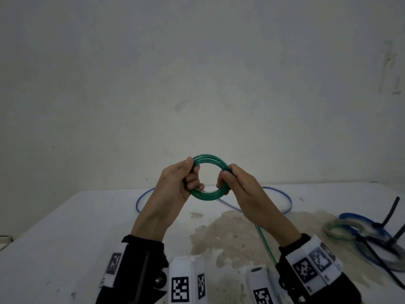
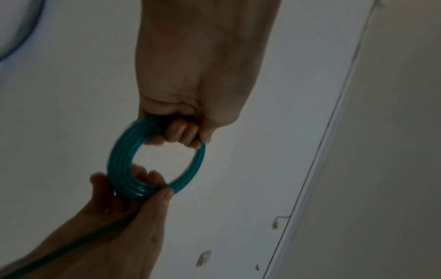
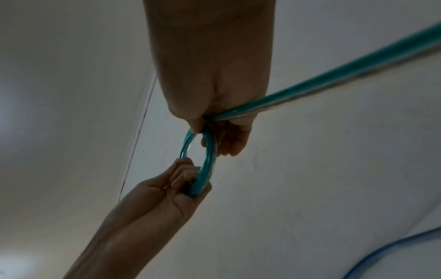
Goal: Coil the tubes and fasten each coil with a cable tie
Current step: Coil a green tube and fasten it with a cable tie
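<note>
A green tube coil (image 1: 207, 159) of several turns hangs upright in the air above the white table (image 1: 65, 238). My left hand (image 1: 186, 176) grips its left side with curled fingers. My right hand (image 1: 228, 178) grips its right side. The coil (image 2: 119, 156) shows as a ring in the left wrist view, the left fingers (image 2: 181, 134) curled through it. In the right wrist view the coil (image 3: 208, 160) sits under my right hand (image 3: 222, 132), and the free green tail (image 3: 334, 75) runs off to the upper right. The tail (image 1: 266, 246) drops toward me under my right wrist.
A loose blue tube (image 1: 140, 198) loops on the table behind my hands. At the right lie finished coils, blue (image 1: 361, 218) and grey-green (image 1: 335, 231), with black cable ties (image 1: 390, 211) sticking up. A brownish stain (image 1: 230, 233) covers the table's middle. A bare wall stands behind.
</note>
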The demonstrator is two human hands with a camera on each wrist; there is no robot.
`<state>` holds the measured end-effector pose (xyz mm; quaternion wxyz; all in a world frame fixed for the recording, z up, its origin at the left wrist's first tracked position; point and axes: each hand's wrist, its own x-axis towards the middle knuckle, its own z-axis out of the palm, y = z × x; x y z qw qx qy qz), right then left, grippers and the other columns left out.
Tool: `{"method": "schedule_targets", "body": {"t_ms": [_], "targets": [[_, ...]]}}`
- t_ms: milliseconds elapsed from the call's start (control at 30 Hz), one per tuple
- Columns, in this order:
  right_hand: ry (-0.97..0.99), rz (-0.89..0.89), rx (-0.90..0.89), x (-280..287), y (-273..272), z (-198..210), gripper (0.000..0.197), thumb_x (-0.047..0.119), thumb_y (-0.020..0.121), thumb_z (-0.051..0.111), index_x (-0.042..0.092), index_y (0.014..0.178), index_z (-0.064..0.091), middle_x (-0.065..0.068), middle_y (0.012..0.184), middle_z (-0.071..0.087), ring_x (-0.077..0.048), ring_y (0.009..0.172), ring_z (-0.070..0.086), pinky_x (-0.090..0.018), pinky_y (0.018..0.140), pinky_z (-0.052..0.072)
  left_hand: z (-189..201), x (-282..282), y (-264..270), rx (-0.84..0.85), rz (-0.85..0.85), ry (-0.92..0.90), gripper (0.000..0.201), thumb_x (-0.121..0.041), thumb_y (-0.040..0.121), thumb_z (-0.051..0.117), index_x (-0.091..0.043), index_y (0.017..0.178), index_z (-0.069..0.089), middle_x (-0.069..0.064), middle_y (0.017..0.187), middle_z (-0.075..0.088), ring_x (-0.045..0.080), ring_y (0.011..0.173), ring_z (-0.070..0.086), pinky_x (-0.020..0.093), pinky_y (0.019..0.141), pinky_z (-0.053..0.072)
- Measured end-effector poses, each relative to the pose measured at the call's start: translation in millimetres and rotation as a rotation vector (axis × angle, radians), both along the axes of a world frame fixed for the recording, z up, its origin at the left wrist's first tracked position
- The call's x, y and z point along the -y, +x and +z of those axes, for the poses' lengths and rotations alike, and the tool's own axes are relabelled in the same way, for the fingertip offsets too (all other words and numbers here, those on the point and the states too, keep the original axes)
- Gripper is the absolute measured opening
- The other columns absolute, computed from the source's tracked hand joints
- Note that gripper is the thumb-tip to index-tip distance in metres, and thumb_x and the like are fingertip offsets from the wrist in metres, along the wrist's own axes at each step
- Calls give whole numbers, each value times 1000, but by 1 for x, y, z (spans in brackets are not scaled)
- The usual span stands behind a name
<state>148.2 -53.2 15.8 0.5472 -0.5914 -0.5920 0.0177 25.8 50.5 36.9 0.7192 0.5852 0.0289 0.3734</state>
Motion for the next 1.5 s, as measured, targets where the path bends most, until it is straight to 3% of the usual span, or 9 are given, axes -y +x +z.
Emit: {"method": "schedule_targets", "body": {"t_ms": [167,333,467,667,1033,1167,1267,1367,1500], "targets": [[109,147,-275,2,3,3,29,11,99,32,9,94,61,-7,83,66,-17,81,64,-27,77,54,-1,4,8,104,29,-117,34,-22,99,34,-8,70,45,-3,56,27,9,48,29,20,49,39],[238,173,-469,3,0,6,27,11,98,37,1,90,61,-14,83,66,-26,72,67,-36,73,57,-2,12,15,156,-47,-227,36,-23,100,30,-10,69,41,-5,52,29,7,44,28,19,46,38],[290,146,-481,9,5,11,24,8,95,44,6,85,66,-13,76,66,-25,68,65,-32,65,56,2,13,12,130,23,-155,36,-23,99,33,-10,68,42,-4,54,25,8,45,26,19,46,36],[309,183,-521,6,-1,9,20,3,91,49,7,93,69,-20,82,70,-31,73,69,-31,68,57,1,16,15,198,120,-169,35,-21,100,35,-8,68,44,-4,52,29,7,44,29,19,47,38],[381,74,-290,6,5,7,23,-2,89,53,13,82,68,-2,65,70,-21,60,68,-26,63,57,-8,19,25,167,82,-163,34,-22,100,33,-7,72,46,-3,53,33,10,47,35,24,54,45],[273,44,-224,12,15,11,20,-3,89,52,7,83,69,-1,62,68,-17,56,67,-25,62,57,-8,11,15,13,-22,-24,35,-27,96,38,-2,79,54,3,55,48,15,52,50,26,59,52],[118,35,-26,17,23,13,20,3,91,54,-5,80,68,-4,62,69,-25,57,66,-38,64,57,-7,1,4,-123,-27,180,35,-28,90,45,3,90,60,7,60,57,17,58,56,32,69,55],[46,-29,195,15,19,10,27,17,89,51,-1,77,67,3,61,68,-20,58,63,-39,64,52,-6,2,-2,-265,-89,268,30,-20,96,41,2,86,59,2,55,48,15,52,49,29,65,52],[109,43,-90,13,12,12,17,9,92,53,12,91,71,-4,72,70,-17,60,67,-35,67,58,-3,9,2,-197,-61,191,29,-17,97,39,-5,73,48,-5,52,29,8,45,27,22,51,40]]}}
